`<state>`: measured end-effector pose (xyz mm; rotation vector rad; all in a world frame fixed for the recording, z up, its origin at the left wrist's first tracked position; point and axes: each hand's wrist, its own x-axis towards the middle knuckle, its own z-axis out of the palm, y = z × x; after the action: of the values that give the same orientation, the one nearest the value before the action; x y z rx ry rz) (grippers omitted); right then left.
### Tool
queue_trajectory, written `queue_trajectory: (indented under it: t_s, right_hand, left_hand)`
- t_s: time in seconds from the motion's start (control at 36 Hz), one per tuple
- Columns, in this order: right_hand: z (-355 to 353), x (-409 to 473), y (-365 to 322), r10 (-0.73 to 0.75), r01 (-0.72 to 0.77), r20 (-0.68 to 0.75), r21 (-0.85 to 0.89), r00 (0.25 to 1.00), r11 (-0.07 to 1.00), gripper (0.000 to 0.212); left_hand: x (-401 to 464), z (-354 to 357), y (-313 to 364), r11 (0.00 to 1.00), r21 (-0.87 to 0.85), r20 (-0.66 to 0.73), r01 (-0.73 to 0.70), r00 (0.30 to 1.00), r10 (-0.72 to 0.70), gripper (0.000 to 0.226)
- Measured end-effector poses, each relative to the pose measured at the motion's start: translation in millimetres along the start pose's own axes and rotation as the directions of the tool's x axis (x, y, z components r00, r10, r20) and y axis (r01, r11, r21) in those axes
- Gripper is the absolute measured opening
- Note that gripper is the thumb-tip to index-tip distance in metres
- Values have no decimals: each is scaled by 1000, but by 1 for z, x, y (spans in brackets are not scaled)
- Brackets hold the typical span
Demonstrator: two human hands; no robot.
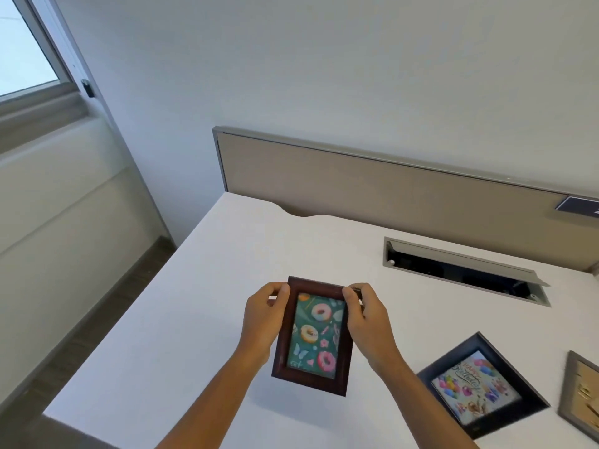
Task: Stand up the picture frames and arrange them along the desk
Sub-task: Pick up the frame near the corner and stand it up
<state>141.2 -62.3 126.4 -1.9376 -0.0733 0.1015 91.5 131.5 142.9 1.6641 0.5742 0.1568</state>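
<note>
A dark brown wooden frame [313, 335] with a doughnut picture on teal is held above the white desk [194, 303], picture facing me. My left hand [264, 319] grips its left edge near the top. My right hand [369, 322] grips the right edge, fingers reaching behind the top corner. A black frame [483, 387] with a colourful birthday picture lies flat on the desk to the right. Another frame, grey with a gold picture [581, 393], lies flat at the right edge, partly cut off.
An open cable hatch [463, 270] is sunk into the desk at the back right. A beige divider panel [389, 189] runs along the desk's far edge. The desk's left edge drops to the floor beside a wall and window [26, 53].
</note>
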Motion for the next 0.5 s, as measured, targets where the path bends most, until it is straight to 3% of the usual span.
queue_trajectory:
  t_s: [0.17, 0.5]
  right_hand:
    - [-29, -20, 0, 220, -213, -24, 172, 975, 962, 29]
    - [-68, -44, 22, 350, -318, -116, 227, 930, 921, 30]
  left_hand:
    - [-30, 18, -12, 999, -4, 126, 35, 991, -34, 20]
    - [-78, 52, -32, 995, 79, 211, 61, 974, -77, 24]
